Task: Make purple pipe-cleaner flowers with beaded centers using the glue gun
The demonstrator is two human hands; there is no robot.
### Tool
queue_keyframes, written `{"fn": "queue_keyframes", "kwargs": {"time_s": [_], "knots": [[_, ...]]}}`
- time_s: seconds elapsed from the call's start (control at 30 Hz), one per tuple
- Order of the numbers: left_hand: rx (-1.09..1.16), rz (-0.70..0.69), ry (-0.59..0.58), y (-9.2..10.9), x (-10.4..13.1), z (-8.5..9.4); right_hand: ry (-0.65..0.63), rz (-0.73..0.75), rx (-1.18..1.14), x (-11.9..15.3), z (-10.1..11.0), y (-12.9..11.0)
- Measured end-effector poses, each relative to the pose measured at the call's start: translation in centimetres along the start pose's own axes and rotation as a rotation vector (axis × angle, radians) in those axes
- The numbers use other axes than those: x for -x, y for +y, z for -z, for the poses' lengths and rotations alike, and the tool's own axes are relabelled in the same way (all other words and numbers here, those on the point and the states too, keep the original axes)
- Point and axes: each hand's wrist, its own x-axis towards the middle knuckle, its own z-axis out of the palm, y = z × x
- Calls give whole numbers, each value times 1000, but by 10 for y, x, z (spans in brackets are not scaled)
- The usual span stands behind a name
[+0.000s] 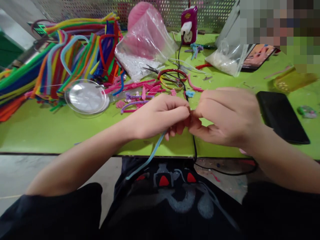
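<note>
Hands (191, 118) near bag (138, 65) of white beads (136, 66).

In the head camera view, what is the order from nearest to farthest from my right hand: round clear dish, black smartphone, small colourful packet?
1. Black smartphone: just right of the right hand.
2. Small colourful packet: beyond the phone, right.
3. Round clear dish: far left.
</note>
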Motion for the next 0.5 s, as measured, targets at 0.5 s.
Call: {"fn": "queue_keyframes", "kwargs": {"time_s": [0.5], "knots": [[-71,-5,79,0,-1,-3,-50,-14,21,4,-2,-1]]}}
